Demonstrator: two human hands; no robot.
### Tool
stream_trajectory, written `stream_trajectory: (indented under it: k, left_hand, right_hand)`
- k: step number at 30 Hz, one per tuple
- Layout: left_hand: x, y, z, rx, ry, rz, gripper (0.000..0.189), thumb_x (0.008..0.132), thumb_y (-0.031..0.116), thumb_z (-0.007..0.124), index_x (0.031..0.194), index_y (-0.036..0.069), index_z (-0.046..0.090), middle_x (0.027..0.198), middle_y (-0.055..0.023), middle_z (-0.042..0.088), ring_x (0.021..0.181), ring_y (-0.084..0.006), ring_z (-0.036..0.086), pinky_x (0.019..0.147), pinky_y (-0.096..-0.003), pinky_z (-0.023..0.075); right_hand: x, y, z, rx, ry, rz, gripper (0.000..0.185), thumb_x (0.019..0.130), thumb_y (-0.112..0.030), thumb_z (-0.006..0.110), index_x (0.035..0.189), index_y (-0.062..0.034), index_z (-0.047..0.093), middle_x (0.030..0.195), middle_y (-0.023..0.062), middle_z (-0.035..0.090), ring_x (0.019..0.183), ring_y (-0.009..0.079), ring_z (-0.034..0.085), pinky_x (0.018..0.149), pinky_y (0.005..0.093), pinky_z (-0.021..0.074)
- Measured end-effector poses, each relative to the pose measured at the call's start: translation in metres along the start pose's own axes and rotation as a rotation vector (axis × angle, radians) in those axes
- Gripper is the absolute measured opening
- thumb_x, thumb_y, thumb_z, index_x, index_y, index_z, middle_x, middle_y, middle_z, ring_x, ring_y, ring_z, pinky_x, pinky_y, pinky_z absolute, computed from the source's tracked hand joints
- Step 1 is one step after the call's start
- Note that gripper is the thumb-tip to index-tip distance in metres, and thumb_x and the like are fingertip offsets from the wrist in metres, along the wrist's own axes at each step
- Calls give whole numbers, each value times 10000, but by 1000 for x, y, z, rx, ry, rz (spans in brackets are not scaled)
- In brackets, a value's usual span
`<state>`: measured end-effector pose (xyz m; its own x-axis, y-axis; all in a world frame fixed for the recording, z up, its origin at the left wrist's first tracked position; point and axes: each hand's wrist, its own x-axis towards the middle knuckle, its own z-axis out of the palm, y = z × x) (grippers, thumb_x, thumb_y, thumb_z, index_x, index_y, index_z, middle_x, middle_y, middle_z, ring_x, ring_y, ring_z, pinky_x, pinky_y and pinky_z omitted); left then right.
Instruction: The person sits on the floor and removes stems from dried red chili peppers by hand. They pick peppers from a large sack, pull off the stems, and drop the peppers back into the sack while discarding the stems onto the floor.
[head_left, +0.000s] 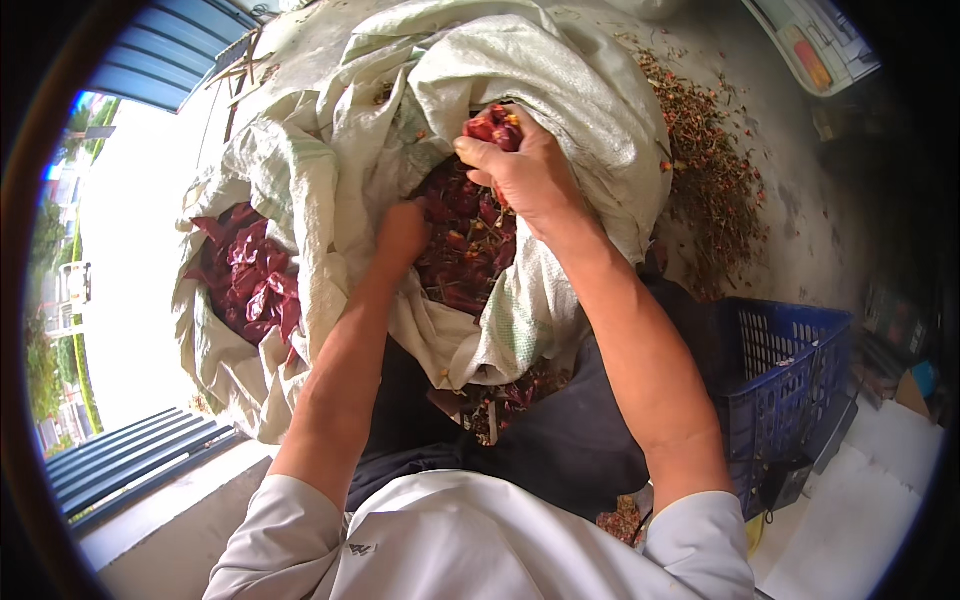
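Observation:
Dried red chili peppers (469, 259), mixed with stems, lie inside a large white woven sack (525, 75) whose mouth is folded open before me. My right hand (521, 165) is raised over the far side of that opening, its fingers closed around a clump of red peppers (493, 129). At the opening's left edge is my left hand (405, 231), against the peppers and the sack's inner wall; its fingertips are hidden, so its hold is unclear. On the left, a second woven sack (315, 217) holds darker, glossy red peppers (251, 274).
A blue plastic crate (787, 352) stands at my right. Stems and pepper scraps (709, 172) are heaped on the concrete floor (795, 195) beyond the big sack. Part of a vehicle with a tail light (814, 60) shows at upper right. Blue corrugated metal panels (172, 49) border the bright opening at left.

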<state>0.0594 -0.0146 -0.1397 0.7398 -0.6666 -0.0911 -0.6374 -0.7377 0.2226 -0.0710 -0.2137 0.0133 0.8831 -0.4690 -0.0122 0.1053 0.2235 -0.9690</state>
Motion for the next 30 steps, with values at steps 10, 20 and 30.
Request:
stream_trajectory:
  k: [10,20,30]
  left_hand:
    - [-79,2,15,-924,168,-80,397,974,186,584,1331,40,492,1172,-140,597,1100,-294,577,940,-417,476]
    - [-111,51,-66,-1551,281,-377,413,872,56,665,1280,46,610,1018,-69,670,848,-133,626,761,-273,513]
    - [-104,66,-97,-1564,267,-252,280,913,17,663,1187,-17,616,1064,-86,688,901,-134,659,786,-270,547]
  right_hand:
    - [-32,-44,135,136,-390,84,825,763,-297,866,1324,83,395,1092,184,622,924,237,652,788,315,581]
    - [-24,-11,74,-494,-147,-474,206,929,-163,636,1006,20,689,931,174,721,849,283,717,738,355,572]
    - [-49,35,43,-599,-400,-113,352,908,-307,671,1096,-10,660,904,211,698,846,354,686,750,403,524]
